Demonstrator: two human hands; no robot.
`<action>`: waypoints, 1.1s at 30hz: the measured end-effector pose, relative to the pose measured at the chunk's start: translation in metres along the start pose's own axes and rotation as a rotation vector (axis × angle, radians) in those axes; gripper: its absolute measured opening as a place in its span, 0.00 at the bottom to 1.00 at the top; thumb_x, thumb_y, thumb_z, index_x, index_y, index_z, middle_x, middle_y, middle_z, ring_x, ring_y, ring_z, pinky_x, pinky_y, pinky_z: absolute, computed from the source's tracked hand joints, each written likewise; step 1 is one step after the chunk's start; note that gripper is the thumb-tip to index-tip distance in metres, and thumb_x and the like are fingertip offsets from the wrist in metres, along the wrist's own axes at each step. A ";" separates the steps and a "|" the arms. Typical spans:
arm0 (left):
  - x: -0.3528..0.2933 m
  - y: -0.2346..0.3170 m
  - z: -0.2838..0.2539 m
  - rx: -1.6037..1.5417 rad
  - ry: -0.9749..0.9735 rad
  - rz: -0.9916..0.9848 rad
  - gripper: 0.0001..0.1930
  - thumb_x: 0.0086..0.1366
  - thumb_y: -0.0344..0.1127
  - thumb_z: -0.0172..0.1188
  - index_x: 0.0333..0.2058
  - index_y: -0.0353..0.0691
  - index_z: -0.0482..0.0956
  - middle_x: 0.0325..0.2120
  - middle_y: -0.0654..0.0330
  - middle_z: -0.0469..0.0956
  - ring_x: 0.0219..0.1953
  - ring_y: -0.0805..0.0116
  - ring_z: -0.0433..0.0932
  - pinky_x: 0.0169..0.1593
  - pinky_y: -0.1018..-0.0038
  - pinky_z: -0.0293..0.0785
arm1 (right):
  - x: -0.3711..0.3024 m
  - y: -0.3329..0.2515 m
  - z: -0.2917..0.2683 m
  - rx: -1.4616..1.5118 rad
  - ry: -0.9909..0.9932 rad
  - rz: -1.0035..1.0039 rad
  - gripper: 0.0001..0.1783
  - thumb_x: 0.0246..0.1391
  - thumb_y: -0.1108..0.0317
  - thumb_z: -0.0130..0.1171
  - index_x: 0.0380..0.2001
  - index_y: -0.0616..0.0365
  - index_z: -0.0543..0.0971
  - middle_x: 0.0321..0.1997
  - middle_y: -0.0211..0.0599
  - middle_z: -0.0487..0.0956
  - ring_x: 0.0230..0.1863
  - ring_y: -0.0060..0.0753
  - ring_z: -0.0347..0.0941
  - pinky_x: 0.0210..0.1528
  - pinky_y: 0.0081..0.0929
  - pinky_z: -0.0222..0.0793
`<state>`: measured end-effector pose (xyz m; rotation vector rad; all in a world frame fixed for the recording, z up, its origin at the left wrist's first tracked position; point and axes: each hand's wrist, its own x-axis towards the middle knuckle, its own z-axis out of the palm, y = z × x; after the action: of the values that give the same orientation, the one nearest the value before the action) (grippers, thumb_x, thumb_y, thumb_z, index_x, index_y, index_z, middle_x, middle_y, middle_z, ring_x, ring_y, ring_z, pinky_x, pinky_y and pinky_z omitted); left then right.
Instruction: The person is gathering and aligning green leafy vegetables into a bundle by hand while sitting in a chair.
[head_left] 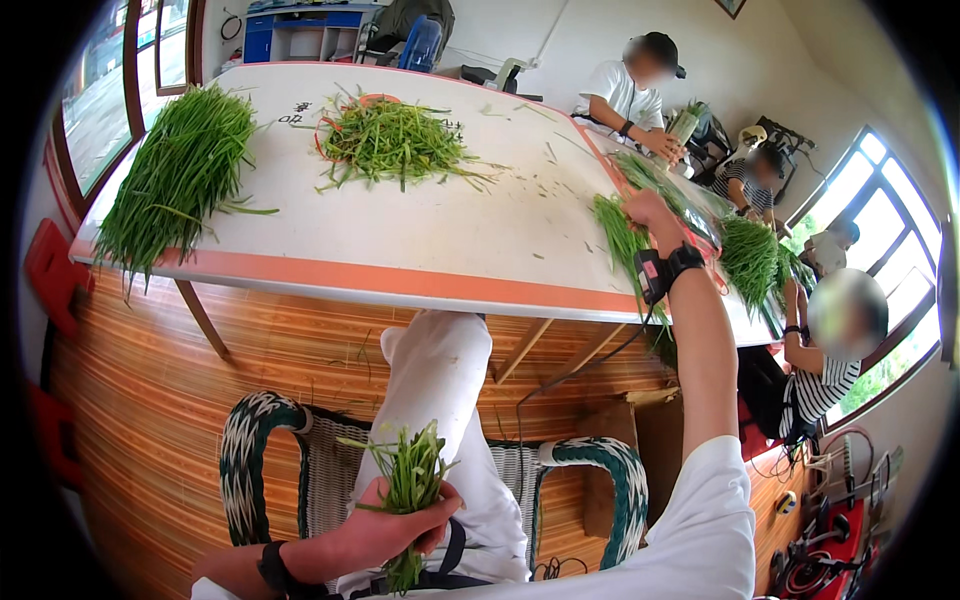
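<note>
Above my lap, my left hand (405,515) is closed around a bunch of chives (413,470), with leaves sticking out above and below the fist. My right arm stretches to the right part of the table, where my right hand (652,208) has its fingers curled beside loose chives (622,238). What those fingers hold, if anything, is hidden. A dark strap with a small black device (655,275) sits at the right wrist, and a cable hangs from it. On the far left of the table lies a thick pile of chives (185,170).
A heap of short green trimmings (395,140) lies mid-table (480,220). More chives (750,255) lie to the right, near a co-worker in stripes (820,375). Another co-worker in white (630,95) holds a bundle across the table. A woven chair (260,450) surrounds my legs; a cardboard box (650,430) stands beside it.
</note>
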<state>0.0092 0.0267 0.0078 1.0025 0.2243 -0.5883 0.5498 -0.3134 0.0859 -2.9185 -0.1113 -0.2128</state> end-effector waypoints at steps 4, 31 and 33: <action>0.002 0.006 -0.005 -0.020 0.064 -0.030 0.06 0.66 0.29 0.59 0.39 0.33 0.75 0.16 0.62 0.73 0.17 0.75 0.72 0.21 0.77 0.65 | -0.025 -0.035 -0.006 -0.233 0.173 -0.054 0.19 0.41 0.58 0.61 0.26 0.68 0.82 0.25 0.52 0.82 0.34 0.45 0.83 0.39 0.35 0.77; -0.010 -0.013 0.000 0.216 -0.137 0.304 0.07 0.68 0.33 0.55 0.40 0.35 0.74 0.17 0.61 0.73 0.16 0.74 0.72 0.19 0.78 0.66 | -0.457 -0.147 0.007 0.693 -0.128 -0.797 0.14 0.55 0.60 0.63 0.35 0.61 0.83 0.19 0.37 0.78 0.19 0.26 0.73 0.24 0.26 0.69; -0.016 -0.001 0.007 0.283 -0.153 0.297 0.07 0.68 0.32 0.55 0.40 0.34 0.75 0.19 0.61 0.75 0.17 0.74 0.74 0.20 0.78 0.68 | -0.500 -0.156 0.008 0.709 -0.294 -0.733 0.19 0.53 0.55 0.66 0.39 0.60 0.83 0.18 0.40 0.78 0.17 0.29 0.74 0.23 0.27 0.70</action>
<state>-0.0051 0.0259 0.0174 1.2310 -0.1471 -0.4283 0.0433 -0.1891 0.0345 -2.0669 -1.0597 0.1321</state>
